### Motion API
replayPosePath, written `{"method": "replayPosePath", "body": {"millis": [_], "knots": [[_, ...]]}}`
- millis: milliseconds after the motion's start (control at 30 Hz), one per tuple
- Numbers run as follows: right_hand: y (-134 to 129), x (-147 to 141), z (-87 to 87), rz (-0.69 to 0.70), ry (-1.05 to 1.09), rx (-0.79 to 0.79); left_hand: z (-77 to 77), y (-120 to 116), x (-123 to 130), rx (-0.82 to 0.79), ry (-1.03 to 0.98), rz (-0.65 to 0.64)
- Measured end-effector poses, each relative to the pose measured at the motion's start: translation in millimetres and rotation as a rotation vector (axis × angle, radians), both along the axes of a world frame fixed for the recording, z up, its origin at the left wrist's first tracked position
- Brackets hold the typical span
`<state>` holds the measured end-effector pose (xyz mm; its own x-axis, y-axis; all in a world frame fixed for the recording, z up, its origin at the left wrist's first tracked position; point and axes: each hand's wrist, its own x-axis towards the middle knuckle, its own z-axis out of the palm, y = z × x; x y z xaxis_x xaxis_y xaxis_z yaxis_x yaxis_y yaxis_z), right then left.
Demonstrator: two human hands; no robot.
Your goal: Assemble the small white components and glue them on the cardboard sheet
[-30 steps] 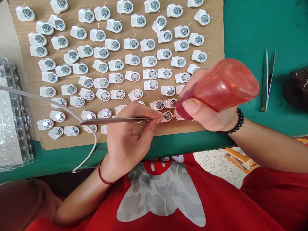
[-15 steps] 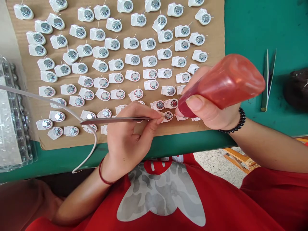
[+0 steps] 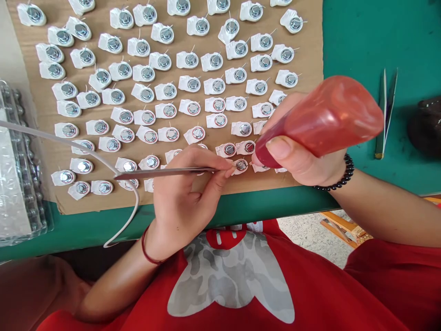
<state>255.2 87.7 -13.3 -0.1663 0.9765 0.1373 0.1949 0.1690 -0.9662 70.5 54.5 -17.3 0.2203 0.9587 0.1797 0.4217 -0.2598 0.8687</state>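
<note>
bottle point(image 3: 324, 122): translucent red plastic, glossy, gripped in the right fingers point(image 3: 279, 148)
tweezers point(image 3: 165, 172): smooth bright metal, between the left fingers point(image 3: 220, 174)
small parts point(image 3: 193, 83): white plastic, shiny metal centres
sheet point(image 3: 310, 59): matt brown cardboard
tabletop point(image 3: 358, 41): matt green

Single head-worn view, looking steeply down and forward from just above the person's chest. Close range: the near edge of the green bench point(image 3: 361, 41) and the cardboard sheet point(image 3: 310, 37) fill the upper frame, hands central.

1 red bottle point(image 3: 320, 120), 2 tweezers point(image 3: 165, 173) point(image 3: 386, 112), 1 cardboard sheet point(image 3: 312, 55), dozens of white parts
</note>
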Motion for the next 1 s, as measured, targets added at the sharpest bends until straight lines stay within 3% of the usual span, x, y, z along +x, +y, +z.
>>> {"method": "replayPosePath", "body": {"millis": [1000], "knots": [[2.0,2.5,-5.4,-0.022,0.008,0.088,-0.1,-0.3,0.4,-0.024,-0.062,-0.006]]}}
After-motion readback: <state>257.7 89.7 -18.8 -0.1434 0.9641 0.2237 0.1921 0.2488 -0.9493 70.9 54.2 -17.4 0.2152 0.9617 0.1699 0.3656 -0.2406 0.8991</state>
